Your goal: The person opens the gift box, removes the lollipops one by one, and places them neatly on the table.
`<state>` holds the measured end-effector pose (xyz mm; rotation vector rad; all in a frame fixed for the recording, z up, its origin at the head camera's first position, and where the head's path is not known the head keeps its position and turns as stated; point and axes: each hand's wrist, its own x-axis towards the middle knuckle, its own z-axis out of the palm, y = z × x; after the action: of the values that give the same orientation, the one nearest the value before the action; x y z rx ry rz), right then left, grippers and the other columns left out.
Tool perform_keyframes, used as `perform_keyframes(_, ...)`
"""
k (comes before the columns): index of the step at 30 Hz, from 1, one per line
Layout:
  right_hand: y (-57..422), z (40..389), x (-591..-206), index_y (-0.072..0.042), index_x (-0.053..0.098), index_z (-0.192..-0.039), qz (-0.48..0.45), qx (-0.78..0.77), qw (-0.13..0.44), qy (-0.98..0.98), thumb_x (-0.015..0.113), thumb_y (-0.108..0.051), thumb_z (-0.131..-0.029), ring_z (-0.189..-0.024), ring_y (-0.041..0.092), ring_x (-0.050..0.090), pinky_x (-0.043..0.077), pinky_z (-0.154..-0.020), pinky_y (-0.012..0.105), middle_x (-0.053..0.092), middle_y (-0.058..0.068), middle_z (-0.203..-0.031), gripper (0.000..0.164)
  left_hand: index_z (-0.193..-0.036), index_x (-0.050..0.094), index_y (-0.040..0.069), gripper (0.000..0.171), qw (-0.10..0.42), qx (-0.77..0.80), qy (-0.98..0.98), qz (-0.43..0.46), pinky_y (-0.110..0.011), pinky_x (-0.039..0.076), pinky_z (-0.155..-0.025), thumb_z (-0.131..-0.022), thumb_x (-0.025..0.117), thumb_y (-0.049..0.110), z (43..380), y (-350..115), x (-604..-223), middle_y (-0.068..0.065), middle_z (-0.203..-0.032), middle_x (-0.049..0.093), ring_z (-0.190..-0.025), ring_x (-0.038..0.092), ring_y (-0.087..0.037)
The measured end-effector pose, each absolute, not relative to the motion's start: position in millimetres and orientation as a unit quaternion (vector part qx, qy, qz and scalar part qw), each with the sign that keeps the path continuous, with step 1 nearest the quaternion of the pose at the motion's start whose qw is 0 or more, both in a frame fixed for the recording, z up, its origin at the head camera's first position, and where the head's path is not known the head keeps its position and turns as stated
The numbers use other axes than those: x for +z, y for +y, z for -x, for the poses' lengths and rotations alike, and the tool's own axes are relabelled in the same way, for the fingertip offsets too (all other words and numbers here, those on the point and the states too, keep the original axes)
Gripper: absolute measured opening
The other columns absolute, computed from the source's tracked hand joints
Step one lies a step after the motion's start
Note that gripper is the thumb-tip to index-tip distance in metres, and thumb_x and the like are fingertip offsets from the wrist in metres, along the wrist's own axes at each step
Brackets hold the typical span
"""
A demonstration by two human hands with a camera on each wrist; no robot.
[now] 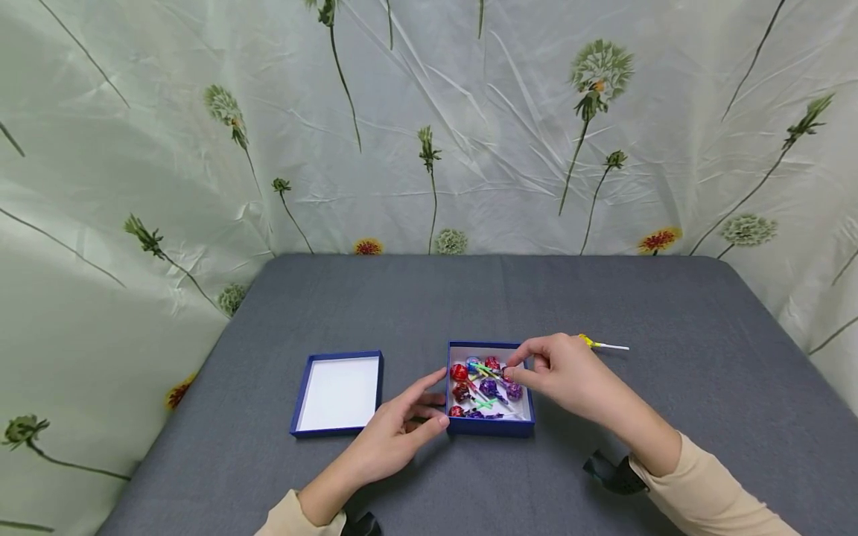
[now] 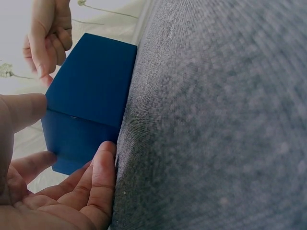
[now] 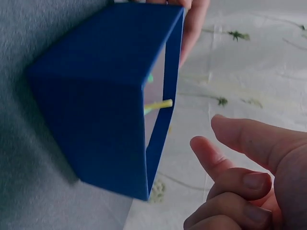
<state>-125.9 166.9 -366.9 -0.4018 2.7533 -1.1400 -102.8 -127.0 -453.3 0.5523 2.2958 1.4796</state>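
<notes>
A blue box (image 1: 491, 427) with a white inside holds several lollipops (image 1: 488, 388) in red, purple and blue wrappers. At its left side is my left hand (image 1: 401, 434), thumb by the front corner and fingertips touching the wall. The left wrist view shows those fingers (image 2: 102, 165) fairly straight against the blue box (image 2: 91, 79). Over the box's right rim hovers my right hand (image 1: 559, 372), thumb and forefinger pointing down at the lollipops. In the right wrist view, a gap separates thumb and forefinger of the right hand (image 3: 244, 172), with nothing showing between them; the other fingers are bent.
To the left lies a blue-rimmed lid (image 1: 338, 393), white inside facing up. A yellow-wrapped lollipop (image 1: 603, 345) lies on the grey cloth-covered table (image 1: 402, 298), beyond the right hand. Behind hangs a pale curtain (image 1: 469, 89) with dandelion prints.
</notes>
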Motion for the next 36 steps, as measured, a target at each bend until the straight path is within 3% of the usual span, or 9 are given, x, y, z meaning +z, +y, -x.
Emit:
perform_keyframes(18,139,119,-377,-0.016,0.081,-0.09,0.194,-0.319,0.101,0.922,0.092,-0.02,-0.085,-0.055,0.004,0.039,0.029,-0.052,0.022,0.043,-0.01,-0.06,0.013,-0.167,0.039,0.025,0.063,0.18,0.533,0.8,-0.207,-0.023,0.056,-0.091,-0.11,0.064,0.03,103,-127,-453,-0.016,-0.147,0.065,-0.122,0.07,-0.025)
perform_keyframes(36,131,120,-383,-0.018,0.08,-0.085,0.202,-0.292,0.094,0.93,0.093,-0.015,-0.082,-0.054,0.003,0.041,0.031,-0.051,0.022,0.048,-0.01,-0.059,0.014,-0.168,0.038,0.027,0.063,0.184,0.528,0.804,-0.203,-0.024,0.055,-0.091,-0.11,0.063,0.032,104,-128,-455,-0.015,-0.148,0.065,-0.122,0.069,-0.023)
